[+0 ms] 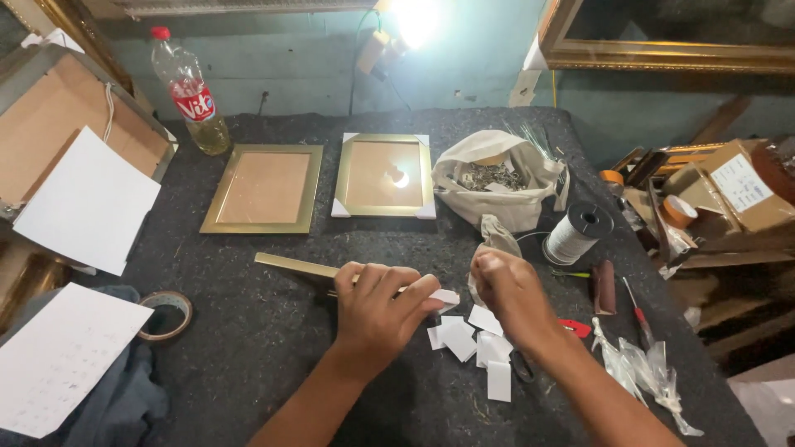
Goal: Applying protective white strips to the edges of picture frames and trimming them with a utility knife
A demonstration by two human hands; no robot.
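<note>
- The left hand (377, 310) rests curled on a gold frame (308, 266) lying edge-on on the dark felt worktop (248, 331), its fingertips pinching a small white corner piece (445, 296) at the frame's near end.
- The right hand (509, 291), just right of that frame, is closed with fingertips drawn together; what it pinches I cannot tell.
- Loose white corner pieces (476, 343) lie scattered directly below the frame's end, between both wrists.
- Beyond the frame lie two flat gold picture frames (263, 189), well apart from the hands.
- Left of the frame, a tape roll (166, 314) sits near the worktop's edge, bare felt between.
- Right of it stand a cloth bag (497, 182) and wire spool (577, 234).
</note>
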